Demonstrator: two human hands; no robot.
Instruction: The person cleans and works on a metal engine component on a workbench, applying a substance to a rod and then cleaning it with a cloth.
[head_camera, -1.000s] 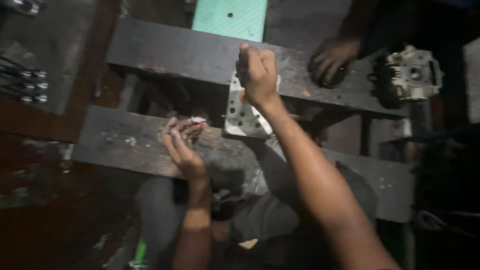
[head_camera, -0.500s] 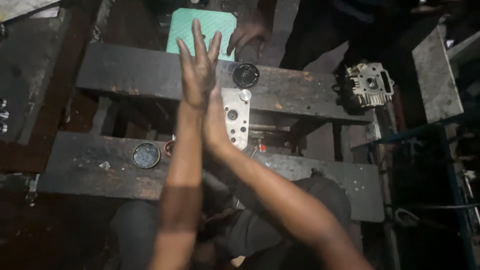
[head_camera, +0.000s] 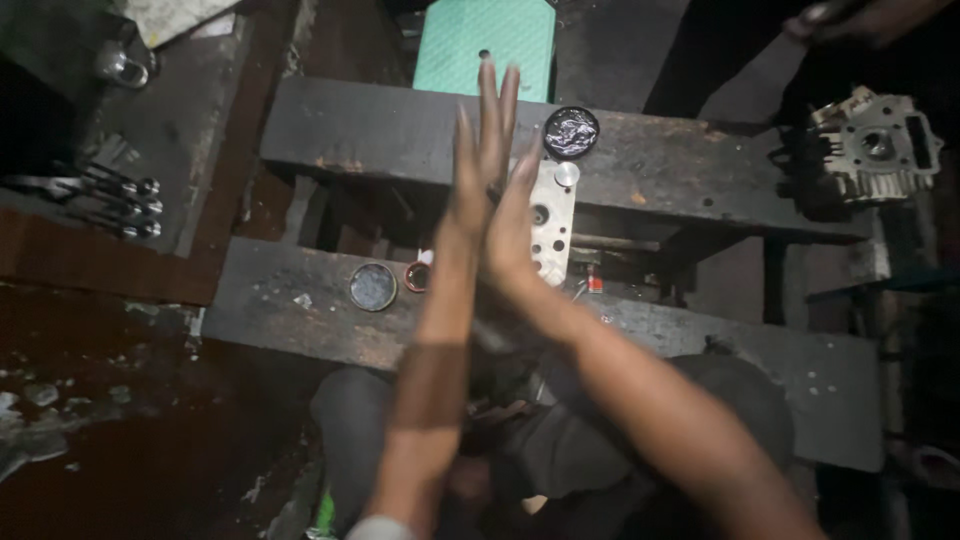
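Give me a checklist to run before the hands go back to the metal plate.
1. Left hand free: ok, holds nothing.
2. Right hand free: ok, pressed flat against the left.
3. Metal plate within view: ok, bridging the two dark beams, partly behind the hands.
4. Open paste tin clear of the hands: ok, on the far beam.
5. Tin lid at hand: ok, on the near beam.
6. Palms clean: cannot tell.

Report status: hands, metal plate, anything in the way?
Left hand and right hand pressed palm to palm, empty. Metal plate bridging the beams behind them. Open black tin beside it.
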